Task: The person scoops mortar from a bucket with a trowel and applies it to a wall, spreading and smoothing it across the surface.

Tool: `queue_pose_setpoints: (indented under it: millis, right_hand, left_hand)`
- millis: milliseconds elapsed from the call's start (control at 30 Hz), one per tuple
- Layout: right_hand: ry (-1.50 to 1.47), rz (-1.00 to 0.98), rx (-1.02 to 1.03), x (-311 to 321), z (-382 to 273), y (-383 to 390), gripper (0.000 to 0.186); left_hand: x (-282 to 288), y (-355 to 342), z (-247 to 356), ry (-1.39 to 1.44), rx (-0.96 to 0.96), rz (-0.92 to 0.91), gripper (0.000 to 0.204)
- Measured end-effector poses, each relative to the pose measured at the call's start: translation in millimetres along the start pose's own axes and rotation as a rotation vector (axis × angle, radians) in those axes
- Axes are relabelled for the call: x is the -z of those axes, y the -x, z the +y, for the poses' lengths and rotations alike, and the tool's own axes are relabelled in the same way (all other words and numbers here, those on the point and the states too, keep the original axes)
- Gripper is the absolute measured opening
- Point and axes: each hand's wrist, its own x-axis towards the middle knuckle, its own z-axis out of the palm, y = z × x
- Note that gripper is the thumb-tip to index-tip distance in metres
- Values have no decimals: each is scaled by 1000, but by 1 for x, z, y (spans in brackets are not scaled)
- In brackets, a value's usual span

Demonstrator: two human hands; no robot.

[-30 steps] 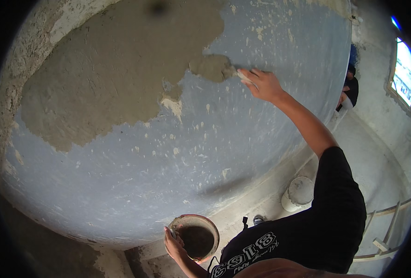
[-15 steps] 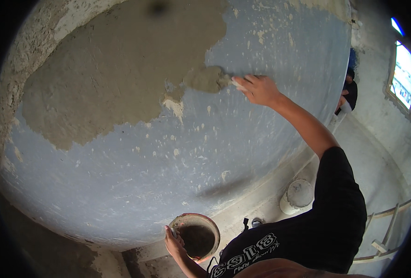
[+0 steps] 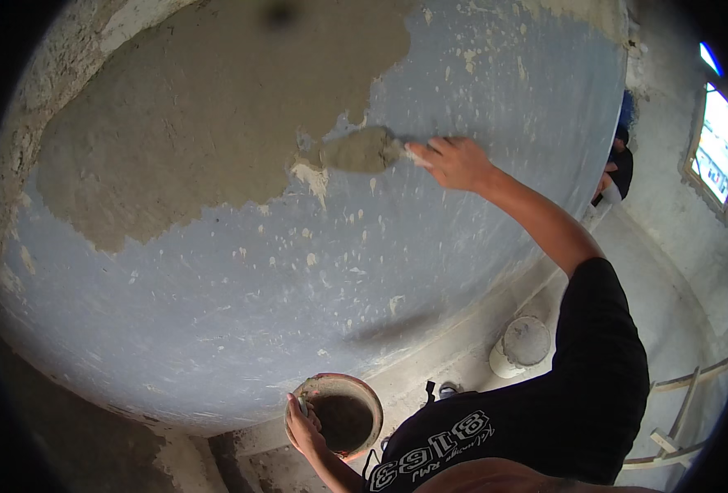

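Observation:
My right hand (image 3: 456, 163) is closed around the handle of a trowel (image 3: 359, 151), whose cement-coated blade lies against the blue-grey wall (image 3: 241, 329). The blade meets the ragged edge of a patch of wet grey plaster (image 3: 191, 123) that covers the upper left of the wall. Low in the view, my left hand (image 3: 305, 427) grips the rim of a round bucket (image 3: 378, 411) by its left side. Dark mortar (image 3: 341, 423) shows inside the bucket.
A white pail (image 3: 522, 345) stands on the floor right of the bucket. Wooden bars (image 3: 684, 411) lie at the lower right. Another person (image 3: 619, 168) sits beyond the wall's right edge. A bright window (image 3: 717, 144) is at the far right.
The trowel has moved slightly down and left along the plaster edge, with my right hand following. My left hand stays at the bucket. The view has shifted a little.

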Motion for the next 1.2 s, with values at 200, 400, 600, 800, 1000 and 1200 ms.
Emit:
queue_pose_setpoints:
  millis: [200, 400, 600, 800, 1000, 1200]
  right_hand:
    - [-38, 195, -150, 16, 24, -42, 43]
    - [-56, 298, -159, -1, 28, -35, 44]
    - [82, -13, 100, 5, 0, -4, 42]
    - [-67, 244, -177, 19, 21, -60, 41]
    - [-13, -36, 80, -12, -26, 1, 47]
    - [48, 62, 156, 2, -27, -14, 43]
  left_hand:
    - [5, -8, -1, 19, -22, -11, 50]
    - [2, -1, 3, 42, -7, -24, 48]
    - [9, 0, -4, 51, -3, -7, 47]
    - [9, -4, -4, 58, 5, -5, 47]
    - [12, -2, -10, 47, 10, -38, 50]
    - [17, -1, -5, 24, 3, -53, 50]
